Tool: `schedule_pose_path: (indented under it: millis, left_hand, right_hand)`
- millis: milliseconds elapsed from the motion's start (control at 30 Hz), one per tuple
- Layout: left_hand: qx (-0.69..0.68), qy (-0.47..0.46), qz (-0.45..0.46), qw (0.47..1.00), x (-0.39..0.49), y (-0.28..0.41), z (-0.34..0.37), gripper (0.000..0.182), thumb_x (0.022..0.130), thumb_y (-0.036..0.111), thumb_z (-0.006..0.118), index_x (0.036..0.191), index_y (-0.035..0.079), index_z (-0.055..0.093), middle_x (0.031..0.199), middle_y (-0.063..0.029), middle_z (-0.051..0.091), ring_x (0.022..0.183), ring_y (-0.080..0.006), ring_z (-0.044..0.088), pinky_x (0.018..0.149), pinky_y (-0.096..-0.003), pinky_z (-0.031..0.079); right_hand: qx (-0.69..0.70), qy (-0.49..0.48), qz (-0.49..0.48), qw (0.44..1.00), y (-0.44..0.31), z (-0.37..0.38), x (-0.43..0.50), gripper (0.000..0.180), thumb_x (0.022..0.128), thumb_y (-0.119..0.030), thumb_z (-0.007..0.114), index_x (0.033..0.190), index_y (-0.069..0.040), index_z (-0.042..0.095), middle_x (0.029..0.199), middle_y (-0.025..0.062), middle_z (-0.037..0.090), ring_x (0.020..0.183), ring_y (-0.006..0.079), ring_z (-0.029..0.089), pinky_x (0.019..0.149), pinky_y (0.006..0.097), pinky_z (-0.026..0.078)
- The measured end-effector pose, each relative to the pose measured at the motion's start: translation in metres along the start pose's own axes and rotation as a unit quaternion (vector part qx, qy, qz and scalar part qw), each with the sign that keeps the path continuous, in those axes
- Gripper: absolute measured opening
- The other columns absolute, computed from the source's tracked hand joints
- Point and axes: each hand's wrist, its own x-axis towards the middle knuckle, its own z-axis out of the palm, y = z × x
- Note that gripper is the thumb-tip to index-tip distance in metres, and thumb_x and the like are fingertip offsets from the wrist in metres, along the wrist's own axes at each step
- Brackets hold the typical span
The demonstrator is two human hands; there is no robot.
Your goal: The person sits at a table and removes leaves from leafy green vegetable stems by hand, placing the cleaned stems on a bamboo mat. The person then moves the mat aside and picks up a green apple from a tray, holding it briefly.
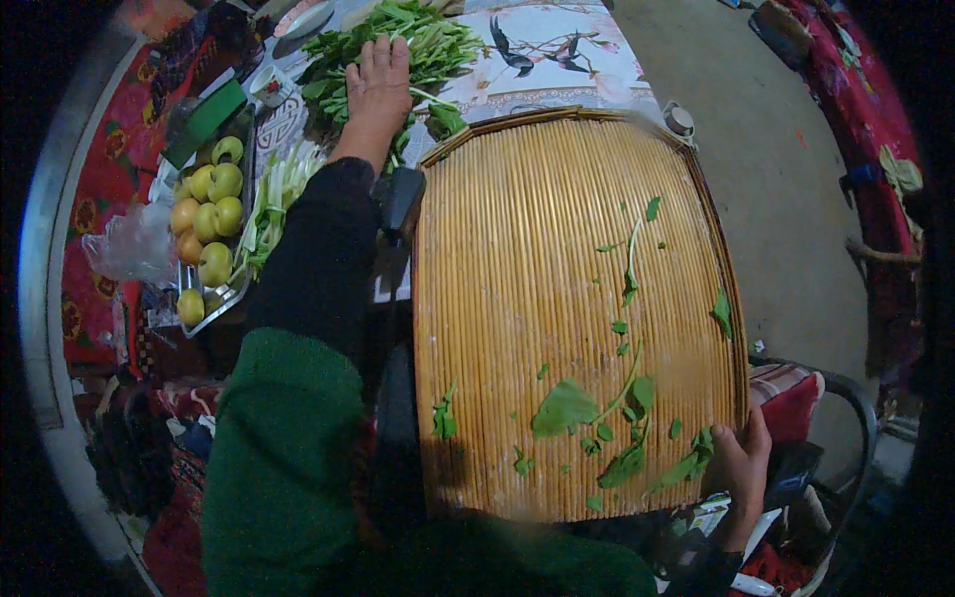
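My left hand (379, 89) lies palm down on a heap of leafy greens (440, 45), its fingers stretched out over the leaves. Whether anything is pinched beneath the palm is hidden. A large tray of sorghum-like stalks (507, 261) spans the space before me, over the near end of the table. My right hand (742, 463) grips the tray's lower right edge, thumb on top and the other fingers out of sight. Scattered over the tray are a broad green leaf (565, 407), a thin stem with leaves (633, 257) and several small leaf scraps.
Left of my arm, a metal tray (195, 322) holds yellow-green fruit (225, 181). Cut pale stems (280, 195) lie beside it. A patterned cup (271, 86), a green box (205, 123) and a plate (304, 19) stand nearby. A cushioned chair (791, 399) is at right.
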Motion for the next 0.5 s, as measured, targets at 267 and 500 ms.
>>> schedule_pose_path:
  millis: [267, 500]
  left_hand:
    - [-0.134, -0.142, 0.01, 0.981, 0.017, -0.022, -0.014, 0.108, 0.058, 0.048, 0.078, 0.142, 0.016, 0.019, 0.148, -0.0117, 0.017, 0.136, -0.0319, 0.015, 0.107, -0.0495, 0.019]
    - [-0.13, -0.144, 0.081, 0.978, -0.008, -0.039, -0.068, 0.113, 0.051, 0.037, 0.082, 0.142, 0.023, 0.017, 0.147, -0.0133, 0.019, 0.133, -0.0363, 0.021, 0.103, -0.0557, 0.024]
  right_hand:
    - [0.005, 0.01, 0.005, 1.0, 0.012, -0.001, -0.002, 0.03, 0.079, -0.001, 0.061, 0.108, 0.002, 0.051, 0.092, 0.0072, 0.061, 0.081, 0.0135, 0.057, 0.073, 0.027, 0.047]
    - [-0.023, 0.004, -0.019, 1.0, 0.013, -0.001, -0.001, 0.036, 0.079, -0.002, 0.061, 0.113, 0.002, 0.051, 0.096, 0.009, 0.062, 0.085, 0.0171, 0.058, 0.076, 0.0285, 0.046]
